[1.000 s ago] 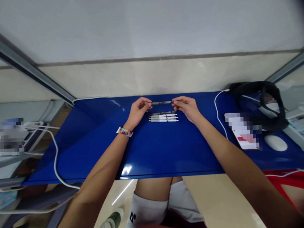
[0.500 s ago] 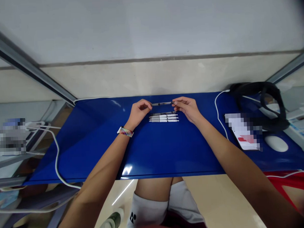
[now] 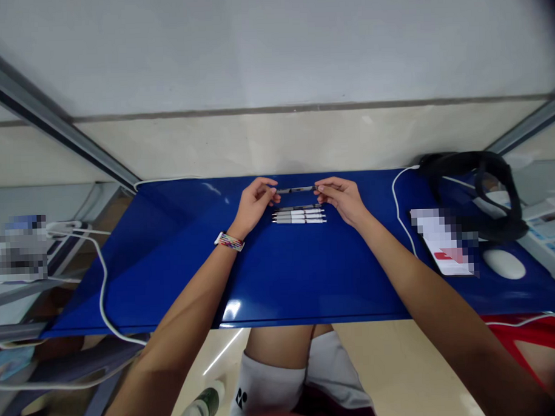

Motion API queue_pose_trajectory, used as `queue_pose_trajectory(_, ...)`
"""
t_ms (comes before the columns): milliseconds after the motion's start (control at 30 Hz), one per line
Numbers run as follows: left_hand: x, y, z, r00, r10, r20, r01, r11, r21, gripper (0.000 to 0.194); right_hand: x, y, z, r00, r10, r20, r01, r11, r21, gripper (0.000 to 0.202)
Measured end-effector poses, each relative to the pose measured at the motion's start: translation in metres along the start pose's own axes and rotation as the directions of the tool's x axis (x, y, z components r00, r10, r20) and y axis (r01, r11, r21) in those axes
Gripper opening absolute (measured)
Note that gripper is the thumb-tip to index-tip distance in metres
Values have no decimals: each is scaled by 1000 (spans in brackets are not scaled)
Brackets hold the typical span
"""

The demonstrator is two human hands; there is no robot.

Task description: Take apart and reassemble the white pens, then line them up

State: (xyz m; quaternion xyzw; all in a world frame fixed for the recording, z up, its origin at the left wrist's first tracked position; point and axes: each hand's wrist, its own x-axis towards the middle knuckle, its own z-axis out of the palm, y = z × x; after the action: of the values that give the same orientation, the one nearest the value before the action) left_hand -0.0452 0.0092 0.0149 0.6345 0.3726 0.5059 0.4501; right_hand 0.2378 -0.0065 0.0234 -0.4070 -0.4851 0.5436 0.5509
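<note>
A slim pen (image 3: 297,189) with a grey and dark barrel lies level between my two hands, just above or on the blue table. My left hand (image 3: 255,202) is at its left end, thumb and fingers closed about the tip. At the right end, my right hand (image 3: 343,198) pinches the pen between thumb and fingers. Nearer to me, several pens lie side by side in a row: a darker one (image 3: 300,207) at the back and white and grey ones (image 3: 300,220) in front. My right fingertips are close to the row's right ends.
On the right of the blue table (image 3: 284,268) are a phone (image 3: 452,259), a white mouse (image 3: 504,264) and a black headset-like strap (image 3: 499,188). White cables (image 3: 398,204) run along both sides. A wall (image 3: 275,144) rises behind the table. A bottle (image 3: 205,408) stands below.
My left fingers have loosened and spread a little at the pen's left end. My right hand and the row of pens stay put.
</note>
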Motion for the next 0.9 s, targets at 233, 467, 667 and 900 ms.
queue_pose_trajectory(233,0,1,0,997,68,-42,-66,997,38,24,0,1,-1,1000,-18,4,18,1000,0,34)
queue_pose_trajectory(467,-3,10,3,1000,-11,13,11,1000,12,33,0,-2,2,999,-31,-11,31,1000,6,35)
queue_pose_trajectory(667,-3,10,4,1000,1,-23,-1,999,32,33,-2,-5,4,1000,4,-10,-3,1000,28,32)
queue_pose_trajectory(900,-3,13,7,1000,-6,-22,6,1000,17,32,-1,-7,7,998,54,-32,-48,987,155,23)
